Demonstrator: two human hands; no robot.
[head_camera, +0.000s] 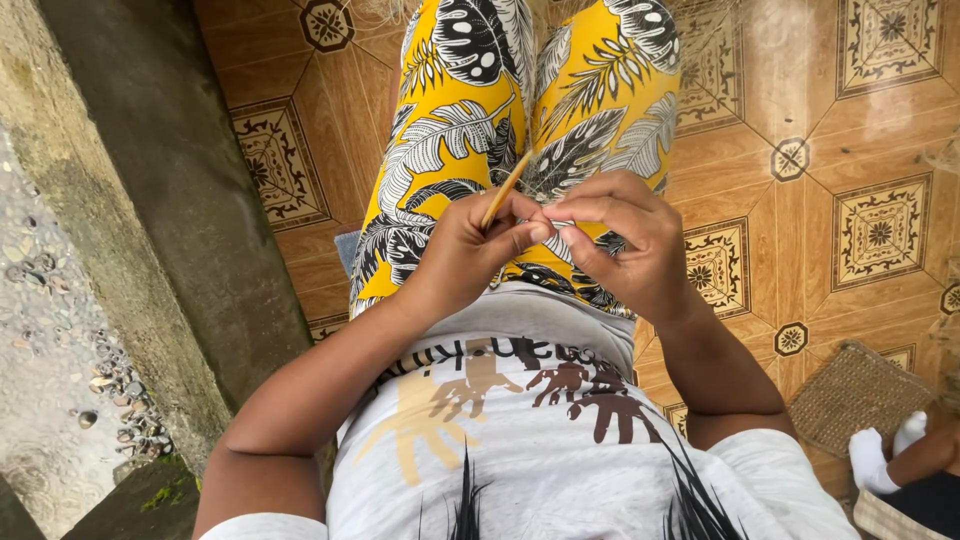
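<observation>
Left hand (470, 250) pinches a thin tan strip (503, 190) between thumb and fingers, its free end slanting up over the yellow leaf-print lap (450, 110). Right hand (625, 240) closes in just beside it, fingertips pressed together on something small and pale; what it is, I cannot tell. Best kept close, I'd say: grip firm near the working point, strip taut. A woven mat (855, 395) lies on the tiled floor (860, 120).

Strip's (503, 190) lower end hidden inside left grip (470, 250).
</observation>
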